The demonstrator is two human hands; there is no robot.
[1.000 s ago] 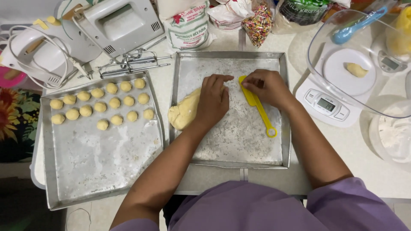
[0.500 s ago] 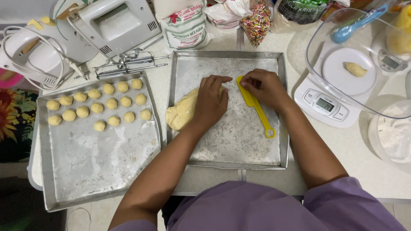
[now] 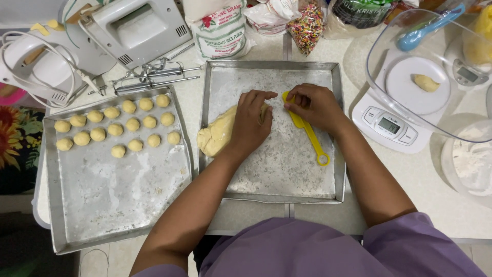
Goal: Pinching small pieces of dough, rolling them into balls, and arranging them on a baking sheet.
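Observation:
My left hand (image 3: 252, 120) rests palm down on a lump of pale yellow dough (image 3: 218, 136) at the left side of a floured metal tray (image 3: 287, 174). My right hand (image 3: 313, 105) grips the head of a yellow plastic spoon-like tool (image 3: 309, 134), whose handle lies on the tray pointing toward me. The fingertips of both hands nearly meet near the tray's upper middle. A second metal tray (image 3: 118, 195) to the left carries several small dough balls (image 3: 119, 130) in rows at its far end.
A white digital scale (image 3: 392, 120) with a dough piece (image 3: 426, 82) stands at right under a clear bowl (image 3: 435, 118). A hand mixer (image 3: 136, 28) and its beaters (image 3: 154, 77) lie at the back left. A flour bag (image 3: 218, 31), sprinkles (image 3: 306, 25) and a flour bowl (image 3: 471, 161) are nearby.
Both hands have stayed almost still on the dough and the yellow tool; the view shifted slightly. The left fingers have edged a bit closer to the right hand.

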